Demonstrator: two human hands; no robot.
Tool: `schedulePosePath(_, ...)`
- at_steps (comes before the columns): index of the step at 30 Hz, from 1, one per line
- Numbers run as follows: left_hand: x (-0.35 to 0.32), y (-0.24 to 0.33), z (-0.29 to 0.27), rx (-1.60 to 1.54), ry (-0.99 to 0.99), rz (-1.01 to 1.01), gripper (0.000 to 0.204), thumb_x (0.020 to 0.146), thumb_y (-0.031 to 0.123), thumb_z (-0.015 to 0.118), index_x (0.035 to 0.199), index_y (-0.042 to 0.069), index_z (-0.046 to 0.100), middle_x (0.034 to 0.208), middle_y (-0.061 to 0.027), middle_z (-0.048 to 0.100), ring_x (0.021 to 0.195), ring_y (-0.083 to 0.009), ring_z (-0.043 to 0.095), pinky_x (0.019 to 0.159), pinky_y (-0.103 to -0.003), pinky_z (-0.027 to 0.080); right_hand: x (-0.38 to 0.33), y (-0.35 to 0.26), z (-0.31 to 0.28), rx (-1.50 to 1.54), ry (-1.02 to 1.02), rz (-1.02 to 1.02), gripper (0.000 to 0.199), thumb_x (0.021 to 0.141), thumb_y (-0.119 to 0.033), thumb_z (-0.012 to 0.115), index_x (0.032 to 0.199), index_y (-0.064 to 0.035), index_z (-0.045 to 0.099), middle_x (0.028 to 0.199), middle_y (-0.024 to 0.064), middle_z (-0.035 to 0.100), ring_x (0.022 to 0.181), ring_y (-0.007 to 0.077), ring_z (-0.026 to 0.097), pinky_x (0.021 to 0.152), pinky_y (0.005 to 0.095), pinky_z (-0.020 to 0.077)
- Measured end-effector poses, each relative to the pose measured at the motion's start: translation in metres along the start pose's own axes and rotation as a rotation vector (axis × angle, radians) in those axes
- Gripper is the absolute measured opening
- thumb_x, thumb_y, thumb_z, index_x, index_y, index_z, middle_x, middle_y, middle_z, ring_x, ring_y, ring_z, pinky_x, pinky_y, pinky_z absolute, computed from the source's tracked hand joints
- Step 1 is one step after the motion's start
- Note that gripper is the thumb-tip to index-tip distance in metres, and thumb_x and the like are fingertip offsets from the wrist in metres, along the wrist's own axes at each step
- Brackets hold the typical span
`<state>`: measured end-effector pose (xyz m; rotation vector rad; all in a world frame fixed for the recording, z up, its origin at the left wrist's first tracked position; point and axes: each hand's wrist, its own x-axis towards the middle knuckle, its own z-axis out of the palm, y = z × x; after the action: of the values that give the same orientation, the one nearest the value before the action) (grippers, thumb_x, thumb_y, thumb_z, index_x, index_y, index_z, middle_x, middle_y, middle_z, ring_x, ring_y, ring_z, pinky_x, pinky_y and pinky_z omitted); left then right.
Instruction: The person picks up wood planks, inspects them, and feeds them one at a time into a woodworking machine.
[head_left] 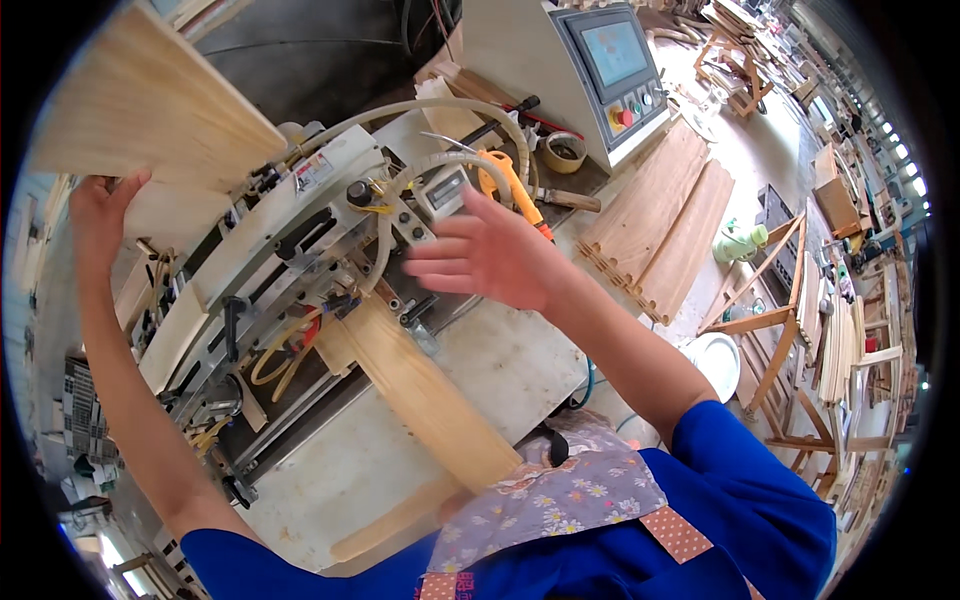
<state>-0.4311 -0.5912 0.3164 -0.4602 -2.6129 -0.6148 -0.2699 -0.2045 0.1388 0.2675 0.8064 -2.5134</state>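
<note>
My left hand [103, 215] grips the lower edge of a wide, pale wooden board [165, 110] at the far left; the thumb shows in front, while most of the fingers are hidden behind it. Over the machine [300, 230], my right hand [490, 252] is in the air with its fingers stretched out and nothing in it, slightly blurred. Below and left of that hand, a long wooden board [430, 390] lies with its far end under the machine's head and its near end at my apron. A narrower wood strip [395, 520] rests on the pale worktable [340, 450].
An orange air gun [515, 190] and a tape roll [565, 152] sit beyond my right hand. Behind them stands a control box [600, 80] with a screen and red button. Stacked boards [660, 225], a green jug [738, 243] and a white bucket [714, 365] are at the right.
</note>
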Motion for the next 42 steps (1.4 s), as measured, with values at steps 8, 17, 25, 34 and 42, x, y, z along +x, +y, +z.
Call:
schedulePosePath(8, -0.041, 0.102, 0.044, 0.082, 0.245, 0.665, 0.026, 0.09, 0.011, 0.062, 0.115, 0.006, 0.063, 0.104, -0.0096, 0.066, 0.091, -0.0218, 0.065, 0.085, -0.03, 0.05, 0.047, -0.018, 0.093, 0.228, -0.473, -0.08, 0.064, 0.088, -0.035, 0.064, 0.133, 0.0033, 0.038, 0.127, 0.0173, 0.055, 0.105, 0.0248, 0.062, 0.1, 0.0418, 0.0472)
schedulePosePath(17, -0.013, -0.13, 0.144, -0.796, 0.435, -0.306, 0.034, 0.089, 0.03, 0.068, 0.107, 0.001, 0.069, 0.1, -0.0039, 0.067, 0.09, -0.0121, 0.059, 0.081, -0.028, 0.047, -0.035, 0.012, -0.016, -0.111, -0.12, -0.411, 0.073, 0.081, 0.001, 0.067, 0.144, -0.0101, 0.033, 0.136, 0.005, 0.05, 0.125, 0.0197, 0.049, 0.107, 0.0384, 0.0388)
schedulePosePath(25, -0.018, -0.177, 0.232, -0.436, -0.025, -0.636, 0.036, 0.092, 0.031, 0.062, 0.106, -0.002, 0.066, 0.097, -0.0079, 0.068, 0.087, -0.0164, 0.059, 0.079, -0.033, 0.046, -0.115, 0.023, -0.099, -0.082, -0.019, -0.398, 0.092, 0.076, 0.003, 0.072, 0.152, -0.0133, 0.023, 0.148, 0.0042, 0.041, 0.133, 0.0188, 0.042, 0.11, 0.0383, 0.0345)
schedulePosePath(34, -0.033, -0.133, 0.222, -0.399, -0.207, -0.211, 0.029, 0.095, 0.025, 0.056, 0.103, -0.002, 0.063, 0.092, -0.0059, 0.065, 0.083, -0.0152, 0.057, 0.078, -0.029, 0.045, -0.168, 0.024, -0.13, -0.066, -0.011, -0.45, 0.088, 0.077, -0.004, 0.075, 0.15, -0.0105, 0.027, 0.145, 0.0049, 0.044, 0.131, 0.0178, 0.044, 0.109, 0.0365, 0.034)
schedulePosePath(42, -0.034, -0.025, 0.16, -0.211, -0.056, -0.157, 0.039, 0.096, 0.026, 0.057, 0.126, 0.001, 0.057, 0.12, -0.0095, 0.063, 0.11, -0.0173, 0.06, 0.095, -0.029, 0.044, -0.183, 0.01, -0.146, -0.085, 0.011, -0.46, 0.085, 0.079, -0.011, 0.073, 0.15, -0.0064, 0.026, 0.145, 0.008, 0.043, 0.13, 0.0197, 0.044, 0.109, 0.0359, 0.0338)
